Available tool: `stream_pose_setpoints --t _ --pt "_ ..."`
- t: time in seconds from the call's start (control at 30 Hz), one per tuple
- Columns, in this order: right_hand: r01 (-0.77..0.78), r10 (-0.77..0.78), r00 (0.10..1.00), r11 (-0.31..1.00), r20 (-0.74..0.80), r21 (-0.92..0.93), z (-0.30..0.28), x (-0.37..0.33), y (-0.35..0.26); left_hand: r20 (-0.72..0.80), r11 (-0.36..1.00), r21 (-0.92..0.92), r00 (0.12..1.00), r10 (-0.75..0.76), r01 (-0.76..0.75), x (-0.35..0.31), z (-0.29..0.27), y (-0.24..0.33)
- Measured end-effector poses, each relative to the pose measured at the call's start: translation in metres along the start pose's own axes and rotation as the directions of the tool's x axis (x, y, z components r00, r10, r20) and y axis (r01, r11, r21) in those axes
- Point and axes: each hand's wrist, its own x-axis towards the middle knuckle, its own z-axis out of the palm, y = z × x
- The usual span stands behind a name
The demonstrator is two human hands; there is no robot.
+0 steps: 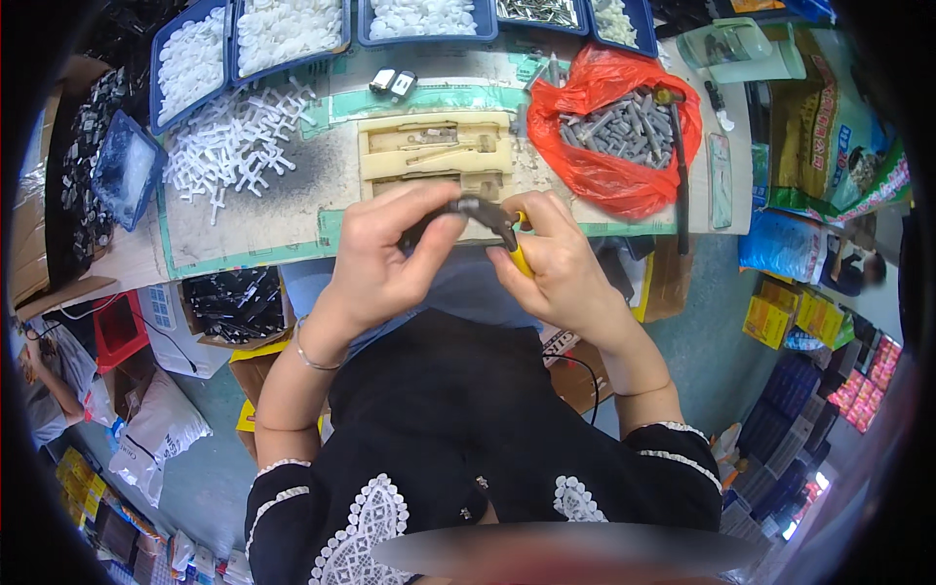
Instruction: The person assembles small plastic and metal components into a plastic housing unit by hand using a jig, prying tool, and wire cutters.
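My left hand (pixel 385 258) is closed in a pinch on a small dark part (pixel 421 234), mostly hidden by the fingers; its exact kind does not show. Yellow-handled pliers (pixel 520 261) sit in my right hand (pixel 561 258), its fingers wrapped round the grips. The dark jaws point left and meet the dark part between both hands. Just beyond my hands lies a cream-coloured block fixture (pixel 434 161) with slots and recesses. Two small black-and-white pieces (pixel 393 84) rest on the table behind it.
White branched plastic parts (pixel 234 141) are heaped at left. Blue trays (pixel 295 73) of small white and metal pieces line the far edge. At right, a red plastic bag (pixel 604 185) holds grey parts, with a black rod (pixel 681 185) beside it. A carton of black pieces (pixel 234 304) stands below the table.
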Motion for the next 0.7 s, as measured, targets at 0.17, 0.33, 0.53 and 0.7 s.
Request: stream_pose_setpoints --t 0.17,0.33,0.53,0.7 --pt "-0.150 0.181 0.983 0.835 -0.006 0.529 -0.016 -0.008 0.018 0.236 0.644 -0.677 0.934 -0.269 0.357 -0.010 -0.010 -0.003" --pt "-0.458 0.441 0.888 0.825 -0.131 -0.331 -0.009 0.008 0.042 0.076 0.327 -0.895 0.826 -0.559 0.304 0.016 -0.007 0.006" --pt "-0.324 0.149 0.943 0.611 -0.297 -0.722 0.005 0.012 0.032 0.057 0.179 -0.955 0.743 -0.667 0.235 0.027 0.007 -0.021" --pt "-0.182 0.184 0.982 0.893 0.035 0.411 0.016 0.001 -0.018 0.012 0.156 -0.973 0.709 -0.705 0.172 0.026 0.015 -0.025"
